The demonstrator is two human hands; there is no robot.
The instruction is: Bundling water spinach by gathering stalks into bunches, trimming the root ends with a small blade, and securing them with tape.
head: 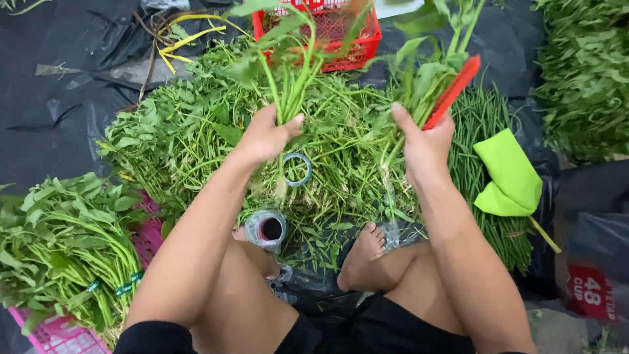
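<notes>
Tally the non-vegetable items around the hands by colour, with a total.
Red: 2, basket and knife handle in the right hand
Pink: 1, crate
Green: 1, folded cloth
Grey-blue: 1, tape roll
Total: 5

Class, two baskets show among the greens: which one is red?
The basket at the top, beyond both hands, is red; the other basket, lower left beneath bundled greens, is pink.

Left hand grips a leafy stem bunch; right hand holds greens and a red-handled knife at two o'clock.
</notes>
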